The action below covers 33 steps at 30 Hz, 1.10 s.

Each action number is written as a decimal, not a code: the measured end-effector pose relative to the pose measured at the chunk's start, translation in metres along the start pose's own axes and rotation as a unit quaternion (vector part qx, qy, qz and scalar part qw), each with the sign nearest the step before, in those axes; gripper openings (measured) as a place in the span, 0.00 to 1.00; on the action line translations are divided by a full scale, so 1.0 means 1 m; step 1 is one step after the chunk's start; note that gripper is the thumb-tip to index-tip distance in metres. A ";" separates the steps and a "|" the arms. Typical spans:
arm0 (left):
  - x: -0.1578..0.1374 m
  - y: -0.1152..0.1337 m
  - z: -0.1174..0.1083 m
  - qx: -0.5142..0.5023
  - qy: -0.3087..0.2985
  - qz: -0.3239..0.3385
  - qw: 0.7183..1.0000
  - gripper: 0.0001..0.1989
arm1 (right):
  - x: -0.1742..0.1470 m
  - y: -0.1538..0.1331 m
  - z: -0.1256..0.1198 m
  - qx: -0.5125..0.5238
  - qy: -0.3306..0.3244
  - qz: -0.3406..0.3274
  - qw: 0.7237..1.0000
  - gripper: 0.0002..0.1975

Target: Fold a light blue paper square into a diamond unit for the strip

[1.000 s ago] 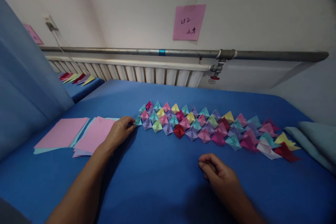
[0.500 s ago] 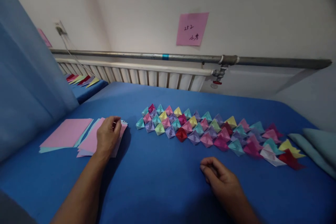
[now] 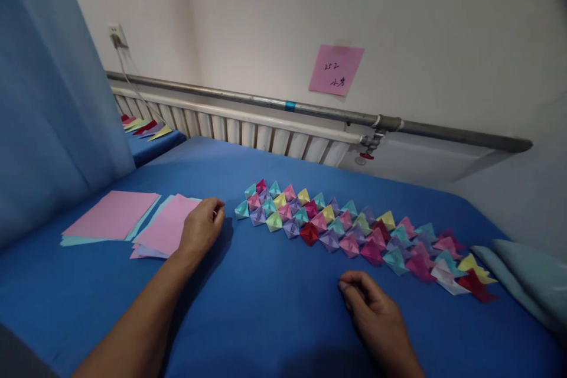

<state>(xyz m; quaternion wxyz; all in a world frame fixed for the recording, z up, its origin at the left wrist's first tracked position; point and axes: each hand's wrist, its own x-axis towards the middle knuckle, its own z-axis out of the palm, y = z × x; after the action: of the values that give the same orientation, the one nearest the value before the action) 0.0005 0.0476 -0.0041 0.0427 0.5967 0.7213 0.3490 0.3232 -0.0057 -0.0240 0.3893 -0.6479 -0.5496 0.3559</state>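
Observation:
My left hand (image 3: 202,227) is beside the right edge of a fanned stack of pink and light-blue paper sheets (image 3: 166,227), partly covering it. Its fingers are curled together and no sheet shows in them. My right hand (image 3: 376,313) rests low over the blue surface (image 3: 266,307), thumb against curled fingers, with nothing visible in it. Beyond both hands, folded paper boats (image 3: 309,233) in many colours stand in slanting rows, nearest to my right hand at the middle of the rows.
A second stack of pink and light-blue sheets (image 3: 113,215) lies at the left. Teal folded cloth (image 3: 527,274) is at the right edge. A radiator (image 3: 248,133) and metal pipe (image 3: 239,96) run along the wall. A blue curtain (image 3: 62,88) hangs at left.
My left hand has moved right, off the middle of the paper stack to its right edge. My right hand stays nearly still. The view has tilted and shifted slightly.

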 end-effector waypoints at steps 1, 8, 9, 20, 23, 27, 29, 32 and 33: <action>0.000 -0.001 0.001 0.000 -0.003 0.003 1.000 0.10 | 0.000 0.000 0.001 0.000 0.004 -0.005 1.000 0.12; 0.001 -0.004 0.013 0.007 -0.067 0.078 0.995 0.13 | 0.000 0.002 0.003 -0.003 0.006 -0.027 1.000 0.12; 0.002 -0.003 0.014 0.013 -0.088 0.068 0.994 0.14 | 0.000 0.003 0.003 -0.001 0.004 -0.028 1.000 0.12; 0.019 0.005 0.031 0.027 -0.172 -0.045 0.984 0.18 | 0.002 0.004 0.002 -0.028 0.008 -0.068 0.997 0.10; 0.024 0.005 0.031 0.027 -0.189 -0.060 0.980 0.16 | 0.002 0.002 0.002 -0.032 0.003 -0.058 0.998 0.10; 0.027 0.006 0.030 0.031 -0.209 -0.071 0.975 0.15 | 0.001 0.001 0.002 -0.048 -0.001 -0.046 0.998 0.09; 0.028 0.007 0.030 0.039 -0.213 -0.071 0.974 0.14 | 0.001 0.001 0.002 -0.059 0.001 -0.047 0.997 0.09; 0.029 0.009 0.031 0.052 -0.219 -0.069 0.972 0.14 | 0.001 0.001 0.002 -0.074 0.000 -0.061 0.995 0.09; 0.030 0.010 0.031 0.056 -0.221 -0.068 0.971 0.13 | 0.001 0.001 0.001 -0.078 -0.001 -0.066 0.995 0.09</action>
<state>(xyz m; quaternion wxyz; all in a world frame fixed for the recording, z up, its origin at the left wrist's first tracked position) 0.0150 0.0888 -0.0116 0.1913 0.6101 0.7513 0.1634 0.3224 -0.0043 -0.0253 0.3598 -0.6380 -0.6176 0.2863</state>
